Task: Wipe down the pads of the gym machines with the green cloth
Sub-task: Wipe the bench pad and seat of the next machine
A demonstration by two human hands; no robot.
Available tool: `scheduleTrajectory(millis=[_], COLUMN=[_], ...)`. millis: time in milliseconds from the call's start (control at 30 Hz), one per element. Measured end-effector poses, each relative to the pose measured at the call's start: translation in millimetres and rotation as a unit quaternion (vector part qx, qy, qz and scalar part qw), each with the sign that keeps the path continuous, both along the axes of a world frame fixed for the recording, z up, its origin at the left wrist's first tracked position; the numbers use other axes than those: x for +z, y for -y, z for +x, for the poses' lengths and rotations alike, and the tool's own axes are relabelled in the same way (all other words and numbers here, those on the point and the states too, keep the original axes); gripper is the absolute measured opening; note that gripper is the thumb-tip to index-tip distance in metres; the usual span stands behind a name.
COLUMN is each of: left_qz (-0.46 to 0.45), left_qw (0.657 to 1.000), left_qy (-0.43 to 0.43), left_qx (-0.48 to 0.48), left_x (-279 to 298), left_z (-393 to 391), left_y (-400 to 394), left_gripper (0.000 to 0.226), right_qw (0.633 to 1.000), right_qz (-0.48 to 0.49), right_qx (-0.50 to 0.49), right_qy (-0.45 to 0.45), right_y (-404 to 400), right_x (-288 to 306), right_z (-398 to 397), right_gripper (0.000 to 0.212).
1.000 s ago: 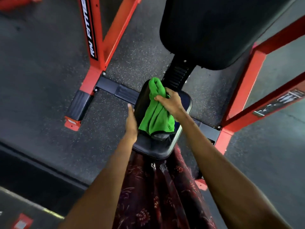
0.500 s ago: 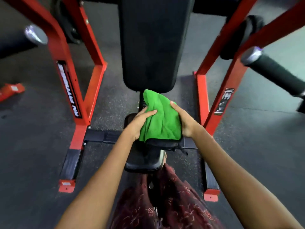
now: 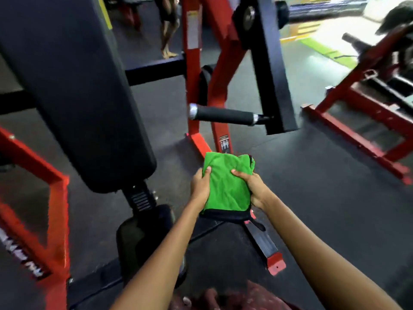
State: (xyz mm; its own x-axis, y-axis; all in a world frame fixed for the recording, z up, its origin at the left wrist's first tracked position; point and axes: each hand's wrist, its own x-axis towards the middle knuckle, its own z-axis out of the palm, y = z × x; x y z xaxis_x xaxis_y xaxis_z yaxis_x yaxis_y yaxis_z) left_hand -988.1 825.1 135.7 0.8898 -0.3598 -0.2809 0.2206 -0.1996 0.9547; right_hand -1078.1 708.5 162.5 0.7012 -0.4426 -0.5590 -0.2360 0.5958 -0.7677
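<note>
Head view, green cloth (image 3: 225,182) in air, floor (image 3: 312,198) beneath

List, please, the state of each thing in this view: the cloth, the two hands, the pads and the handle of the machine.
green cloth: folded, held up off the pads between both hands.
left hand: grips the cloth's left edge.
right hand: grips the cloth's right edge.
back pad: tilted, untouched by either hand.
seat pad: bare, nothing on it.
handle: horizontal, free.
</note>
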Motion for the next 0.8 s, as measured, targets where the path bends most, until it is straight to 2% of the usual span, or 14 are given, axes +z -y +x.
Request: scheduleTrajectory(millis=[133,233,367,467,600,667,800], left_qz=[-0.028,-0.030,-0.044,-0.046,-0.020,-0.005,-0.013], left_qw=[0.997,0.992,0.979,0.970,0.964,0.957,0.951], left_qy=[0.019,0.027,0.000,-0.005,0.109,0.160,0.204], left_qx=[-0.064,-0.121,-0.199,-0.240,-0.243,-0.242,-0.230], left_x=[3.3,0.9,9.4,12.7,21.8,28.0,32.1], left_z=[-29.1,-61.9,-122.9,-163.1,-198.4,-212.7,-230.0], left_y=[69.3,135.3,228.4,293.0,359.1,387.6,438.6], left_gripper=[0.012,0.020,0.018,0.019,0.029,0.023,0.018], right_qw=[0.998,0.992,0.984,0.979,0.968,0.958,0.941], right_qz=[-0.006,-0.019,-0.045,-0.063,-0.111,-0.150,-0.217], right_qx=[-0.065,-0.122,-0.169,-0.194,-0.226,-0.243,-0.258], right_qy=[0.004,0.014,0.014,0.012,0.000,-0.011,-0.014], right_y=[57.9,114.8,192.7,246.1,298.5,322.7,368.2], right_x=[4.9,6.7,10.3,13.8,19.9,20.9,19.6], right_z=[-50.6,-101.7,-171.2,-216.4,-258.4,-272.2,-284.6], right_gripper=[0.031,0.037,0.046,0.042,0.037,0.033,0.023])
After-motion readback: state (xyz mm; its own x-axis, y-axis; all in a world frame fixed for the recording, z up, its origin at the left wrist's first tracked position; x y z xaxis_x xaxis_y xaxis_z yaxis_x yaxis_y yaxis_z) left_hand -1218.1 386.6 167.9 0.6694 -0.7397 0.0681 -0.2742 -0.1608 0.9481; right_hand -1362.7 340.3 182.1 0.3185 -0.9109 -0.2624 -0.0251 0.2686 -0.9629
